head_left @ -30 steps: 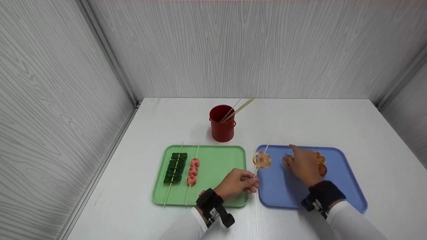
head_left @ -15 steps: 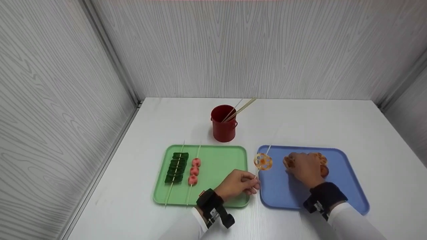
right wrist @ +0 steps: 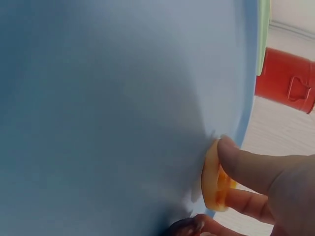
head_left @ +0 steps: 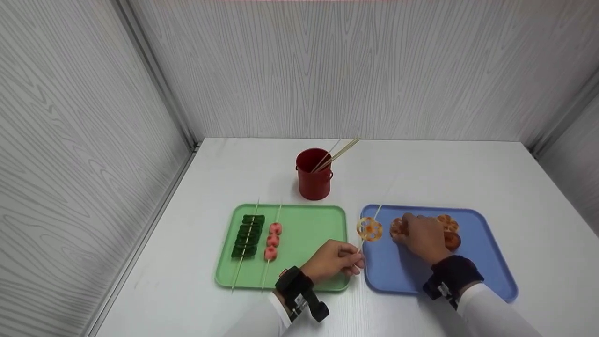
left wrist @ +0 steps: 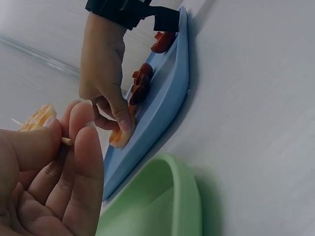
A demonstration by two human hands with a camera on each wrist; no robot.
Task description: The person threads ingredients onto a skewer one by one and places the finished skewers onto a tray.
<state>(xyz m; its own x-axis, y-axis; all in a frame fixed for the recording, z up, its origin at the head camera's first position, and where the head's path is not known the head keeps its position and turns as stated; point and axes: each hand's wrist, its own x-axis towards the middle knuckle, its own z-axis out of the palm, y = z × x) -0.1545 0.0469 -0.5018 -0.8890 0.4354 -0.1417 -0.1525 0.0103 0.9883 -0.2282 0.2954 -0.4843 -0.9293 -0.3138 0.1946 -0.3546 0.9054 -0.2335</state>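
One lotus root slice point(head_left: 369, 229) is on the stick point(head_left: 377, 213) that the left hand point(head_left: 334, 257) pinches with its thumb and finger, so this stick looks just begun. The right hand point(head_left: 425, 238) pinches a second slice point(right wrist: 210, 181) at the blue tray point(head_left: 477, 271), not on the stick yet. By that hand, another slice point(head_left: 448, 222) and a round brown piece point(head_left: 452, 240) lie loose. On the green tray point(head_left: 311, 224), a stick of green pieces point(head_left: 248, 236) and a stick of three pink balls point(head_left: 272, 240) look done. The red bucket point(head_left: 314, 186) behind holds bare sticks point(head_left: 344, 150).
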